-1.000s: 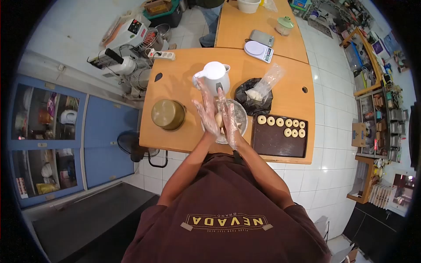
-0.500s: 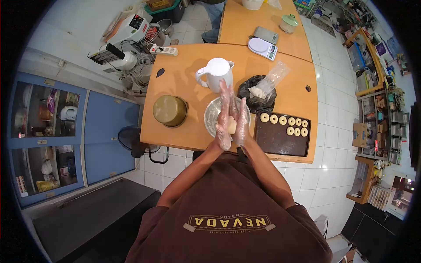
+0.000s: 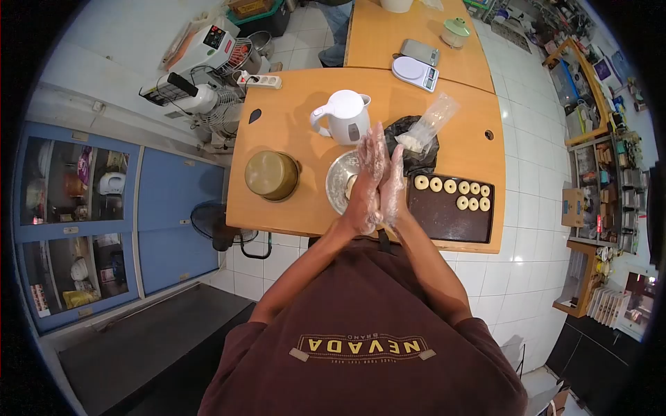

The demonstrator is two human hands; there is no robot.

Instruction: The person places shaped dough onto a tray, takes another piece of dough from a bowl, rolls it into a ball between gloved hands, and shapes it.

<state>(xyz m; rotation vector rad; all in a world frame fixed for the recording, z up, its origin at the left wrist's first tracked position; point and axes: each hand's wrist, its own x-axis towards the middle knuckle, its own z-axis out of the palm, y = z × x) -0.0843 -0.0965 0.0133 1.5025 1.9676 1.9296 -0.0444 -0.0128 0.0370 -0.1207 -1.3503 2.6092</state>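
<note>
My left hand (image 3: 368, 186) and my right hand (image 3: 393, 193) are pressed palm to palm, fingers stretched forward, both coated with white flour or dough. A piece of dough is between the palms, mostly hidden by them now. Just beneath is a metal bowl (image 3: 334, 182), dusted white inside and partly covered by my left hand. A pale lump of dough (image 3: 351, 186) shows in it. Right of my hands, a dark baking tray (image 3: 444, 218) carries several dough rings (image 3: 450, 186) toward its far side.
A white electric kettle (image 3: 348, 119) stands beyond the bowl, with a brown pot (image 3: 269, 175) to the left. A black plastic bag (image 3: 420, 161) and a clear bag (image 3: 433, 123) lie behind the tray. Farther back are a white kitchen scale (image 3: 414, 73) and a power strip (image 3: 260, 80).
My hands have shifted slightly right and closed together. The dough that showed between them is now mostly hidden, and the lump in the bowl has come into view.
</note>
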